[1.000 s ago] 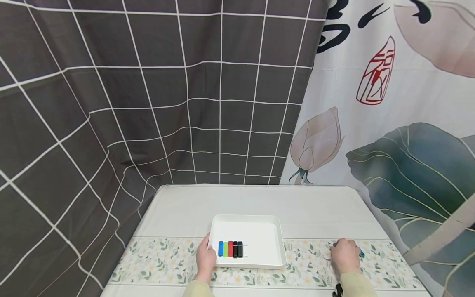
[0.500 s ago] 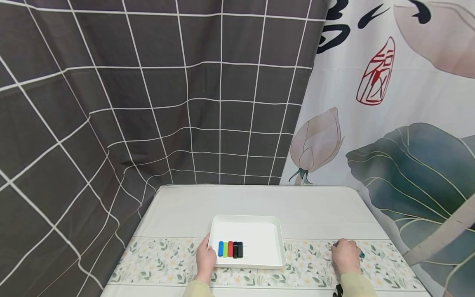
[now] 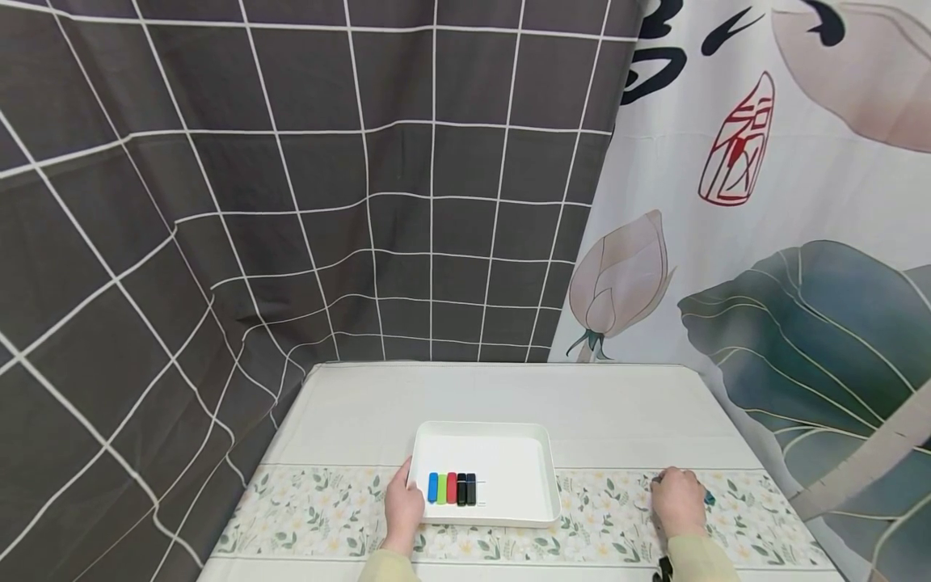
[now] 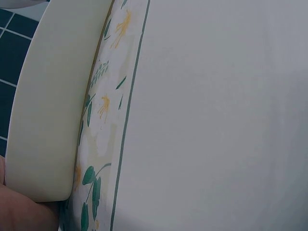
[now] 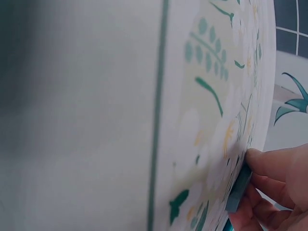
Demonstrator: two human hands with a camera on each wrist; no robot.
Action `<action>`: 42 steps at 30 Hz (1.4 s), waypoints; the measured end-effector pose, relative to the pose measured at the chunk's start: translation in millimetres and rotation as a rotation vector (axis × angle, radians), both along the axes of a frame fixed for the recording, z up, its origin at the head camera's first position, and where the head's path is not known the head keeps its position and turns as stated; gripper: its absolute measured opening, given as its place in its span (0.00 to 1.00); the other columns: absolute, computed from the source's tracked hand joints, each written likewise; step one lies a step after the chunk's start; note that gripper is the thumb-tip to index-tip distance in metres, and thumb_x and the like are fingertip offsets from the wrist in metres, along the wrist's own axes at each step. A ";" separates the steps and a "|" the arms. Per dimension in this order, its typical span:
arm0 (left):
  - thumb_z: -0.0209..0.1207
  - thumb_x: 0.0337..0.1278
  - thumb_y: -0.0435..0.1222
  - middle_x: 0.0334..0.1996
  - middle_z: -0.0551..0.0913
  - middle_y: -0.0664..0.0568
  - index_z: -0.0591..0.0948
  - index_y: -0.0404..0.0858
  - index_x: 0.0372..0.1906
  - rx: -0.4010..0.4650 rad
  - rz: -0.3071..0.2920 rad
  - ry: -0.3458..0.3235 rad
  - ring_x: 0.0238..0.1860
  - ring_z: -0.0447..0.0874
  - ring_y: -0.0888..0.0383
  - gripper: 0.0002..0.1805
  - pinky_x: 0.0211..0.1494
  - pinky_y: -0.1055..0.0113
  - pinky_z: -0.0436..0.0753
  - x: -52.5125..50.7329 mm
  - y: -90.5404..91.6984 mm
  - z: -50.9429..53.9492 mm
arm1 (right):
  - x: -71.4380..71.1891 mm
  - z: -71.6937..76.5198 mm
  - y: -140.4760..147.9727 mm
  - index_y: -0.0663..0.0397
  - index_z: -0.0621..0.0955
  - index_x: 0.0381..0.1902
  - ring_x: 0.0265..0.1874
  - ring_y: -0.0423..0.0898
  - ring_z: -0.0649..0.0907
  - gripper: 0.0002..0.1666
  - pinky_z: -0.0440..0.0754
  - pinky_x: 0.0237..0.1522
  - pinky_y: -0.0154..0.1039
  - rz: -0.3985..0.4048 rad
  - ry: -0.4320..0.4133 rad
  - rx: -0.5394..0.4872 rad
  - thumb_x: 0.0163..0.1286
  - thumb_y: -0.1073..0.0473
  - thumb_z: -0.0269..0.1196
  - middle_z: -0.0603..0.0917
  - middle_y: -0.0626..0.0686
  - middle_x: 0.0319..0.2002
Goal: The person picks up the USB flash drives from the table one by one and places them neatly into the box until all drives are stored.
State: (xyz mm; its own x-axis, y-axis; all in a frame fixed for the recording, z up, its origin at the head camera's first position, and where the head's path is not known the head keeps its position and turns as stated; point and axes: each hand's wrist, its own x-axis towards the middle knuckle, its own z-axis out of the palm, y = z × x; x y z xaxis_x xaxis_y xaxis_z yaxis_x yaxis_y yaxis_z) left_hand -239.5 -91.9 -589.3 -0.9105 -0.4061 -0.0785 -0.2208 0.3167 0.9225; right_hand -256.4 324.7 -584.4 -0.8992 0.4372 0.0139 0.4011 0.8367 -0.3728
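My left hand grips the left side of a shallow white tray, its thumb at the rim. The left wrist view shows the tray's outer wall close up, with part of the hand at the lower left. Inside the tray stands a side-by-side row of short bars: blue, green, red and two black ones. Off to the right, my right hand pinches a small dark flat-sided block low at the tablecloth. Its far side is hidden by the fingers.
A small teal thing shows just right of my right hand; its kind is unclear. A white cloth with a floral band covers the table. Dark checked fabric hangs behind, and a lotus-printed curtain at the right.
My right hand has shifted very slightly to the right. The left hand, the tray and the bars have not moved.
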 end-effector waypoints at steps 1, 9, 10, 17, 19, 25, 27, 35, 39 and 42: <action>0.44 0.64 0.18 0.71 0.71 0.29 0.69 0.26 0.72 0.001 -0.001 0.000 0.74 0.65 0.28 0.30 0.77 0.35 0.68 -0.2 0.0 -0.3 | 0.1 0.1 -0.7 0.79 0.80 0.45 0.48 0.72 0.79 0.14 0.82 0.52 0.63 -0.008 -0.001 -0.003 0.70 0.68 0.62 0.78 0.74 0.41; 0.44 0.64 0.18 0.72 0.70 0.30 0.69 0.27 0.73 0.011 0.002 -0.007 0.74 0.64 0.29 0.31 0.78 0.36 0.68 -1.5 -0.2 0.1 | -0.3 1.2 -1.3 0.79 0.80 0.44 0.44 0.68 0.82 0.13 0.86 0.46 0.59 -0.008 0.004 0.002 0.70 0.68 0.62 0.79 0.73 0.38; 0.44 0.63 0.18 0.72 0.70 0.30 0.69 0.27 0.73 0.012 0.002 -0.007 0.74 0.64 0.29 0.31 0.78 0.36 0.68 -1.5 -0.2 0.3 | -0.6 1.3 -1.0 0.79 0.80 0.44 0.43 0.67 0.82 0.13 0.86 0.46 0.59 -0.006 0.003 0.005 0.69 0.68 0.63 0.80 0.72 0.38; 0.44 0.64 0.19 0.71 0.71 0.30 0.69 0.26 0.72 0.006 0.001 -0.004 0.74 0.65 0.29 0.30 0.78 0.36 0.68 -1.8 -0.4 0.5 | -1.6 2.0 -0.6 0.79 0.80 0.44 0.43 0.66 0.84 0.14 0.87 0.45 0.59 0.009 0.004 -0.022 0.70 0.67 0.63 0.80 0.72 0.39; 0.44 0.64 0.19 0.71 0.71 0.30 0.69 0.26 0.72 0.004 0.000 -0.001 0.74 0.65 0.29 0.30 0.78 0.36 0.68 -1.6 -0.4 0.5 | -2.2 1.6 -0.7 0.80 0.79 0.45 0.43 0.66 0.83 0.15 0.87 0.46 0.59 0.015 0.012 -0.032 0.70 0.67 0.63 0.81 0.72 0.40; 0.44 0.64 0.19 0.71 0.71 0.29 0.69 0.26 0.72 0.000 -0.003 0.004 0.74 0.65 0.28 0.30 0.77 0.35 0.68 -1.1 -0.3 0.3 | -3.8 3.2 -2.0 0.81 0.79 0.46 0.43 0.66 0.83 0.16 0.86 0.46 0.60 0.020 0.006 -0.045 0.70 0.67 0.62 0.81 0.73 0.39; 0.44 0.64 0.19 0.71 0.71 0.29 0.69 0.26 0.72 -0.001 -0.002 0.007 0.74 0.65 0.28 0.30 0.77 0.35 0.68 -0.9 -0.4 0.2 | -3.9 4.5 -2.6 0.81 0.79 0.45 0.43 0.66 0.84 0.16 0.86 0.46 0.59 0.019 -0.003 -0.039 0.70 0.67 0.62 0.81 0.72 0.39; 0.45 0.63 0.18 0.71 0.71 0.30 0.69 0.26 0.72 0.004 0.003 -0.001 0.74 0.65 0.29 0.31 0.77 0.36 0.69 -0.5 -0.3 1.1 | -3.8 7.6 -5.2 0.81 0.79 0.44 0.41 0.65 0.84 0.15 0.86 0.43 0.57 0.011 -0.022 -0.055 0.70 0.67 0.62 0.82 0.72 0.38; 0.45 0.63 0.18 0.71 0.71 0.29 0.69 0.26 0.72 0.007 0.005 0.001 0.74 0.65 0.29 0.31 0.77 0.36 0.69 -0.3 -0.3 0.8 | -3.2 7.4 -6.7 0.80 0.80 0.42 0.39 0.63 0.84 0.14 0.86 0.41 0.55 0.011 -0.015 -0.061 0.70 0.67 0.62 0.81 0.71 0.37; 0.45 0.62 0.18 0.71 0.71 0.29 0.69 0.26 0.72 0.006 0.008 0.006 0.74 0.65 0.28 0.31 0.77 0.35 0.68 -0.1 -0.5 0.4 | -2.3 7.2 -8.4 0.80 0.80 0.41 0.38 0.61 0.83 0.13 0.86 0.39 0.53 0.007 -0.006 -0.062 0.70 0.67 0.62 0.80 0.70 0.36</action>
